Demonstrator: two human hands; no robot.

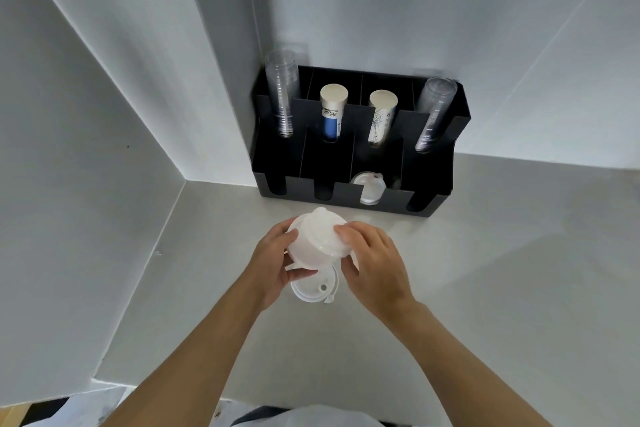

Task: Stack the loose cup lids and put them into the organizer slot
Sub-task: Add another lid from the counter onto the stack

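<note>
Lids (317, 241), light, slick and springy, sit pinched at the rim in my left grip (273, 265) and right grip (372, 258); organizer (433, 198) at twelve o'clock.

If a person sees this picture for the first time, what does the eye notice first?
Two bare hands, left hand and right hand, hold a stack of white lids above the grey counter. One more lid lies beneath them. Behind stands a black organizer with cup stacks in the corner.

One black organizer (353, 199); two clear cup stacks (282, 97), (434, 114); two paper cup stacks (332, 111), (381, 118); one held lid stack (317, 241); one loose lid (313, 289) on desk; lids in slot (369, 187), count unclear.
</note>
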